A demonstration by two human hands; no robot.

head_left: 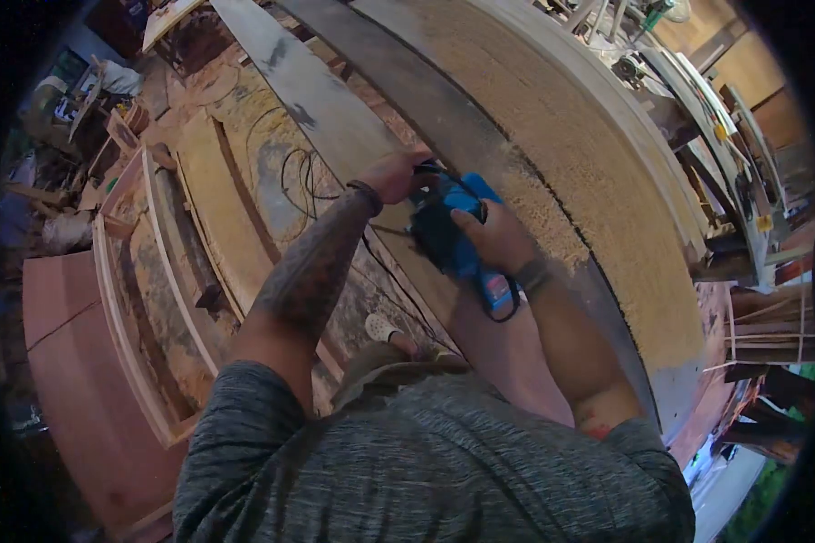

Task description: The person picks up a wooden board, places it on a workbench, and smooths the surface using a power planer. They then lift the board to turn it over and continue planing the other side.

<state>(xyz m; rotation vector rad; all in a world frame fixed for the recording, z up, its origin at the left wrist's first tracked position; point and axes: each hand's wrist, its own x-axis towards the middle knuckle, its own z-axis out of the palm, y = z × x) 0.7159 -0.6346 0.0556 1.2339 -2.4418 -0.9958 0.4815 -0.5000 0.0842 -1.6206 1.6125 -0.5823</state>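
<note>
A blue electric hand planer (pixel 453 231) rests on a long wooden board (pixel 335 109) in front of me. My right hand (pixel 498 237) is wrapped around its rear handle. At the planer's front end, my left hand (pixel 397 176) is closed over the front grip, its fingertips partly hidden. The board looks pale grey with dark patches ahead of the tool and pinkish behind it (pixel 503 348). Wood shavings (pixel 548 217) lie on the dark board just right of the planer.
Further boards lie alongside on the right, one covered in sawdust (pixel 589 154). A black cord (pixel 303 176) loops over the littered floor at left, near a wooden frame (pixel 158 226) and a reddish panel (pixel 91 362). Stacked timber (pixel 770 326) stands at far right.
</note>
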